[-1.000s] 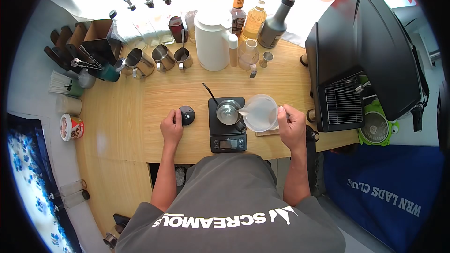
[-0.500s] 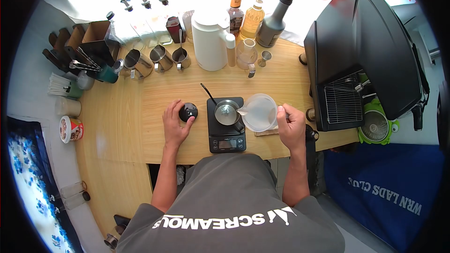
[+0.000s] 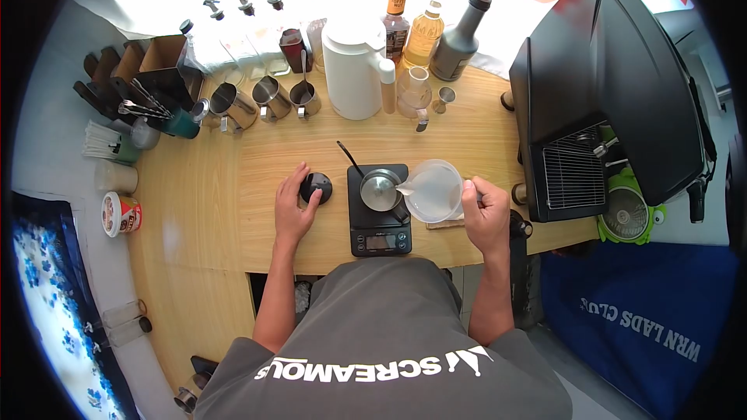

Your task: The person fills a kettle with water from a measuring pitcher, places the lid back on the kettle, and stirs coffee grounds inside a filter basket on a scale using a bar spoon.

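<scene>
A small gooseneck kettle (image 3: 380, 189) stands without its lid on a black digital scale (image 3: 379, 227); its thin black spout points away to the upper left. My right hand (image 3: 487, 215) is closed round the handle of a translucent plastic measuring jug (image 3: 434, 193). The jug's pouring lip reaches over the right side of the kettle's open top. Whether liquid is flowing is hard to make out. To the left of the scale my left hand (image 3: 295, 206) rests on the table, fingers apart, its thumb against a round black lid (image 3: 316, 188).
Behind the scale stand a white thermal jug (image 3: 351, 70), a glass server (image 3: 413, 93), a small jigger (image 3: 444, 99), steel pitchers (image 3: 270, 99) and several syrup bottles (image 3: 424, 35). A large black machine (image 3: 599, 101) borders the right. A cloth (image 3: 443, 225) lies partly under the measuring jug.
The whole view has shifted slightly. Both hands, the measuring jug and the kettle keep nearly the same places relative to one another; the left fingers look slightly straighter.
</scene>
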The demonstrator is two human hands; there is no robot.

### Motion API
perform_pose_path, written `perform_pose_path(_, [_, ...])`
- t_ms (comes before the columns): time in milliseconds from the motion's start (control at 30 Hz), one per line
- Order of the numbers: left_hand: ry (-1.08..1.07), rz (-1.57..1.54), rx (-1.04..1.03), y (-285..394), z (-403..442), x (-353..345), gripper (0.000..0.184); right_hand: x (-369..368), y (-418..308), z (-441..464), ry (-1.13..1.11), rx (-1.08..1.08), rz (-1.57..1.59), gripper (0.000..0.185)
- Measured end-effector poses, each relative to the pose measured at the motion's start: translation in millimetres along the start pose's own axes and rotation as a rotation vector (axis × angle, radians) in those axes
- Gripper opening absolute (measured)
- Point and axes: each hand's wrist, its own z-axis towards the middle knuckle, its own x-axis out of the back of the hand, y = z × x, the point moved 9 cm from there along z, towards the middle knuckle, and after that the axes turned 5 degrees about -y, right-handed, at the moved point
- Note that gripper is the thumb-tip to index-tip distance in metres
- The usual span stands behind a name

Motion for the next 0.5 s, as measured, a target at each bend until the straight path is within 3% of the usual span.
perform_pose_path(500, [0.004, 0.028, -0.021, 4.5, 0.6, 1.8, 0.043, 0.7, -6.6, 1.0, 0.005, 0.022, -0.026, 0.035])
